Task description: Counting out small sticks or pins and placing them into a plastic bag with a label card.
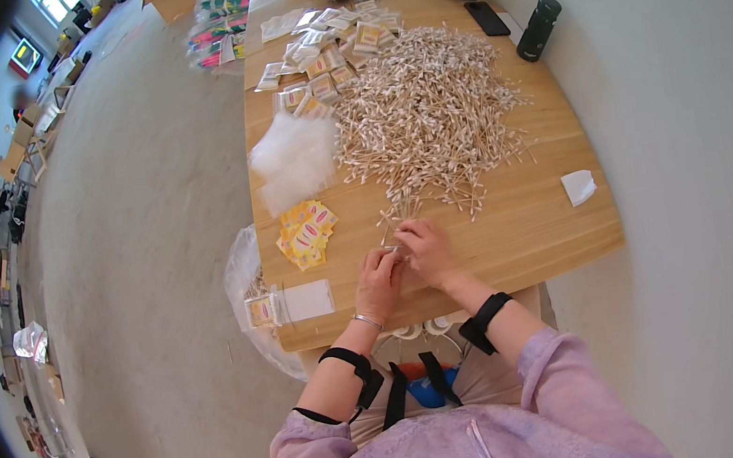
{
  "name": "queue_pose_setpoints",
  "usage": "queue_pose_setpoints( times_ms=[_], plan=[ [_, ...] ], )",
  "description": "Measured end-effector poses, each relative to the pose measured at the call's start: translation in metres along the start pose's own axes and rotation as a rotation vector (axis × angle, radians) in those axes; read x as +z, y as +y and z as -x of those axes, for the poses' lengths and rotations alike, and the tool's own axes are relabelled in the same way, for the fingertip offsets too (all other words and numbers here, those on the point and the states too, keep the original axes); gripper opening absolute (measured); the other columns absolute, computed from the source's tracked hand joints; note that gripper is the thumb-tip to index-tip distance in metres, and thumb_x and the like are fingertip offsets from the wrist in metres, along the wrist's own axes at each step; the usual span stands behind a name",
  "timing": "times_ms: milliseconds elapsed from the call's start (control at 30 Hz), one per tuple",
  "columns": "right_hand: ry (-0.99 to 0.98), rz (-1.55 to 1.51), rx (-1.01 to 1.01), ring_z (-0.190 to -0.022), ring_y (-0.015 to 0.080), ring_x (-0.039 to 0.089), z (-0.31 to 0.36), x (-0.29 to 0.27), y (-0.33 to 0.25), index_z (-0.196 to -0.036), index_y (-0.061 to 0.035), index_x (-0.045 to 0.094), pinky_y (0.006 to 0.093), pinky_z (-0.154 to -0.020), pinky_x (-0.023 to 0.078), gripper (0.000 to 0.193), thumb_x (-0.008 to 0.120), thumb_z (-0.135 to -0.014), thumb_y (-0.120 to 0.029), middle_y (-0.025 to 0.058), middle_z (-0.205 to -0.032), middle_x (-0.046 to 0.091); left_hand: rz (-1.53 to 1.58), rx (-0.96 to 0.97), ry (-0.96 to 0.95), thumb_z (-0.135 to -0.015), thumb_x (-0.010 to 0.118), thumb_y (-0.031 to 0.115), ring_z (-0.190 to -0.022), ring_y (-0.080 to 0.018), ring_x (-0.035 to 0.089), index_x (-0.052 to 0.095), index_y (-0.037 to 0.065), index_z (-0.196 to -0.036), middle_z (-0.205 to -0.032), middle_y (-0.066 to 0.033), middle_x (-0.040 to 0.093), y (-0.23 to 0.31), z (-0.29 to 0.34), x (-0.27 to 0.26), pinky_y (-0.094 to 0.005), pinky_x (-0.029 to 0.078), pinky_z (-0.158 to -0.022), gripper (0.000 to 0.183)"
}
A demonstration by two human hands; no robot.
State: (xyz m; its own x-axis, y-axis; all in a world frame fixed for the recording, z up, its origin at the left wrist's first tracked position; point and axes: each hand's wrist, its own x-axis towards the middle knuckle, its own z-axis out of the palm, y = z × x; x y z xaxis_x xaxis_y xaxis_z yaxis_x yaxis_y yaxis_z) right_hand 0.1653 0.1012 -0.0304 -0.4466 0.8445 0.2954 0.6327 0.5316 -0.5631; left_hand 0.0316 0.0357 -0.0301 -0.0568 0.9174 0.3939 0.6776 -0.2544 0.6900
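Observation:
A big heap of cotton swabs (429, 110) with white tips and wooden sticks covers the middle of the wooden table. At its near edge my two hands meet, fingertips almost touching. My left hand (378, 276) is closed, its fingers curled round a few swabs whose ends poke out. Beside it, my right hand (427, 248) is closed in a pinch on swabs at the same spot. How many swabs each holds is hidden by the fingers. Left of my hands lie fanned yellow printed cards (307, 234) and a stack of clear plastic bags (294, 159).
Filled small packets (318, 61) pile up at the back left. A white card (309, 299) and a packet (260, 312) lie at the front-left edge, over a hanging plastic bag (242, 262). A phone (487, 18), dark bottle (539, 30) and folded paper (579, 188) are on the right, near the wall.

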Motion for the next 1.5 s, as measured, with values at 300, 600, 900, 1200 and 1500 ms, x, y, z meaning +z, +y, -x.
queue_pose_setpoints(
  times_ms=[300,600,900,1200,1500],
  plan=[
    [0.273,0.299,0.207,-0.11,0.0264,0.046,0.006,-0.052,0.044,-0.102,-0.0119,0.066,0.0419,-0.092,0.038,0.026,0.063,-0.076,-0.016,0.0034,-0.11,0.058,-0.029,-0.155,0.083,-0.078,0.066,0.008,-0.091,-0.0325,0.055,0.06,0.003,-0.099,-0.1,-0.0168,0.054,0.001,-0.025,0.011,-0.0384,0.045,-0.081,0.022],
    [0.164,0.199,0.196,-0.103,0.0272,0.048,0.009,-0.028,0.006,-0.108,-0.0109,0.062,0.0418,-0.088,0.04,0.037,0.07,-0.073,-0.019,0.006,-0.104,0.055,-0.03,-0.256,-0.043,-0.079,0.064,0.007,-0.088,-0.0305,0.054,0.062,0.004,-0.088,-0.085,-0.0118,0.058,-0.021,-0.053,0.012,-0.039,0.044,-0.078,0.009],
    [0.396,0.061,0.155,-0.088,0.0286,0.051,0.006,-0.018,0.035,-0.082,-0.0086,0.067,0.0392,-0.079,0.042,0.008,0.066,-0.074,-0.009,0.008,-0.087,0.055,-0.103,-0.039,-0.042,-0.077,0.066,0.007,-0.089,-0.0292,0.054,0.064,0.006,-0.091,-0.084,-0.0094,0.058,0.006,-0.018,-0.008,-0.035,0.044,-0.076,0.014],
    [0.319,0.041,0.113,-0.088,0.0269,0.051,0.021,-0.019,0.025,-0.081,-0.0111,0.066,0.0398,-0.079,0.041,0.008,0.068,-0.073,-0.011,0.0054,-0.088,0.055,-0.01,0.01,-0.144,-0.076,0.067,0.008,-0.086,-0.0296,0.056,0.066,0.006,-0.085,-0.087,-0.0117,0.059,-0.006,0.001,-0.008,-0.0379,0.046,-0.076,0.01],
    [0.298,0.075,0.143,-0.091,0.0261,0.051,0.023,-0.018,0.017,-0.083,-0.0139,0.065,0.0399,-0.08,0.04,0.008,0.067,-0.076,-0.013,0.0038,-0.092,0.054,-0.119,-0.103,0.069,-0.077,0.065,0.006,-0.092,-0.0316,0.054,0.065,0.005,-0.089,-0.088,-0.0124,0.059,-0.012,-0.05,0.008,-0.039,0.045,-0.081,0.013]
  ],
)
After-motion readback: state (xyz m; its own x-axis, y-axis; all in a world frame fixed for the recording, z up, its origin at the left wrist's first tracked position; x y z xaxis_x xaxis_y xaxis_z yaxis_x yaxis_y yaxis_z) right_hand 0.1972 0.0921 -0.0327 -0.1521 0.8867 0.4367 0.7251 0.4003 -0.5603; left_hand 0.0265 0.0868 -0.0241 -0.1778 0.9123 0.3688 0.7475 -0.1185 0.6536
